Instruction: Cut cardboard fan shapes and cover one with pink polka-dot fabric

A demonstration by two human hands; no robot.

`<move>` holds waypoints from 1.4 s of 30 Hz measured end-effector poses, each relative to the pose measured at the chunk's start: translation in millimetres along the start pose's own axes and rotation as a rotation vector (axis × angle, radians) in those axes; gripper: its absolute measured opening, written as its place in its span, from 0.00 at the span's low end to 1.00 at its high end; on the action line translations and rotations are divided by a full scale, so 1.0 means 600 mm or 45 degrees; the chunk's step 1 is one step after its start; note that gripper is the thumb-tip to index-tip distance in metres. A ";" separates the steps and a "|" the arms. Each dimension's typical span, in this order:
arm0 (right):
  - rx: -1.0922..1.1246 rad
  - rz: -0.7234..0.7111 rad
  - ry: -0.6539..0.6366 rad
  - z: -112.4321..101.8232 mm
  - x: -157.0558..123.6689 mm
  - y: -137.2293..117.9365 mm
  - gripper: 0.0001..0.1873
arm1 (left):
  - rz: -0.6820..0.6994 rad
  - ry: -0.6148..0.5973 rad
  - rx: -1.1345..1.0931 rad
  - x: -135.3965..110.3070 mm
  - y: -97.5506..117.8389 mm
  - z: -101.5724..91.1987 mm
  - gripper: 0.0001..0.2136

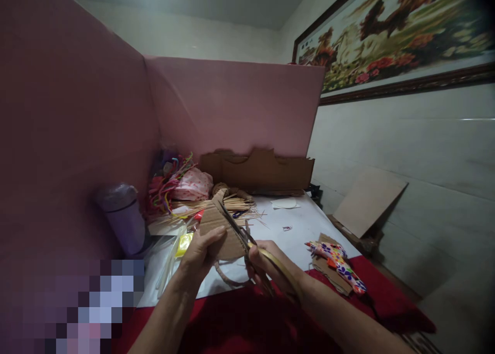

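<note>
My left hand grips a piece of brown corrugated cardboard by its left side, thumb on top. The piece is rounded at the bottom and narrows to a strip at the top. In my right hand is a pair of scissors with gold-coloured handles. Its dark blades lie along the right edge of the cardboard, pointing up and left. A curved cardboard strip hangs below the piece, near the table edge.
A patterned glue gun lies on cardboard scraps at the right, over red cloth. Thin wooden sticks, colourful pipe cleaners and a lidded container sit at the left and back. A cardboard sheet stands behind.
</note>
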State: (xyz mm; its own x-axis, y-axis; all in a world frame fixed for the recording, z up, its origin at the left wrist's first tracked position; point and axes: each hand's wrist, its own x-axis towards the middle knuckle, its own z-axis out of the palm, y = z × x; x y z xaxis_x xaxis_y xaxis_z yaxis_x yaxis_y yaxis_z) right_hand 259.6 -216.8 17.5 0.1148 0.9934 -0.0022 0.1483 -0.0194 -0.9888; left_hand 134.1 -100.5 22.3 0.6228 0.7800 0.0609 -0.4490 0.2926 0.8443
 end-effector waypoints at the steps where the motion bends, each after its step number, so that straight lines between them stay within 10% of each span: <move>1: -0.001 -0.005 -0.012 -0.001 0.003 -0.003 0.40 | -0.008 -0.014 0.002 0.000 0.000 0.000 0.19; 33: 0.210 -0.035 0.129 0.022 0.016 0.000 0.32 | -0.006 -0.107 0.052 -0.004 0.001 -0.004 0.19; 42: -0.001 -0.094 -0.073 -0.006 0.018 -0.019 0.37 | -0.040 -0.148 0.094 -0.009 0.003 -0.001 0.20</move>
State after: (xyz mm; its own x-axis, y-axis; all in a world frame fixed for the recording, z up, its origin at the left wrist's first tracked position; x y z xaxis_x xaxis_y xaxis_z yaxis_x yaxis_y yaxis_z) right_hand 262.9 -206.1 29.1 0.0471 0.9970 0.0619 0.1548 0.0540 -0.9865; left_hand 129.3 -104.1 23.0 0.7079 0.7004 0.0917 -0.3826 0.2711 0.8832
